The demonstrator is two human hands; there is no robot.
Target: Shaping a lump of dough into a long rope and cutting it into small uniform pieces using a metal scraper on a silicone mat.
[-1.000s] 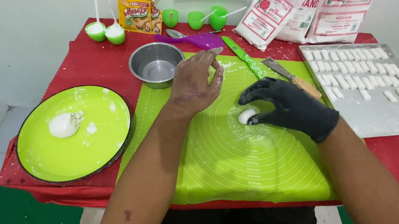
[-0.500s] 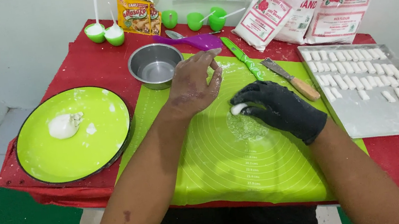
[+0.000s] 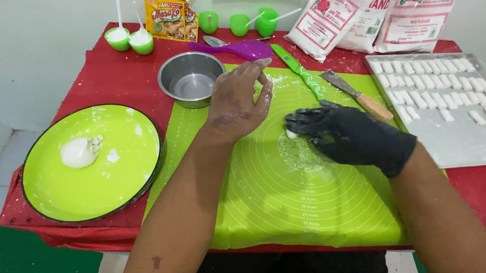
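Right now I have my right hand [image 3: 350, 136], in its black glove, lying flat with fingers spread over a small white dough piece [image 3: 291, 133] on the lime-green mat [image 3: 276, 212]; only the piece's left end peeps out beside my fingertips, so the hand presses it down instead of gripping it. My bare left hand [image 3: 238, 101] hangs over the far part of the mat, fingers loosely curled with the tips drawn together; it may be pinching a bit of flour, but I cannot tell from this angle.

I judge the step to be rolling the piece into a short stick like those on the metal tray [image 3: 469, 141] at the right, where rows of white sticks [image 3: 432, 81] already lie. The next move, as I read it, calls for even, light pressure so the stick keeps one thickness, then a careful lift to a bare spot on the tray.

Packages stand at the far edge of the red-covered desk [image 3: 108, 78]: three white flour bags [image 3: 381, 8] with red printing and a rose picture, leaning at the far right, and two orange-yellow seasoning sachets [image 3: 171, 18] at the far left of centre. A green plate [image 3: 54, 194] with a dough lump [image 3: 79, 152] sits at the left, a steel bowl [image 3: 190, 78] beyond the mat.
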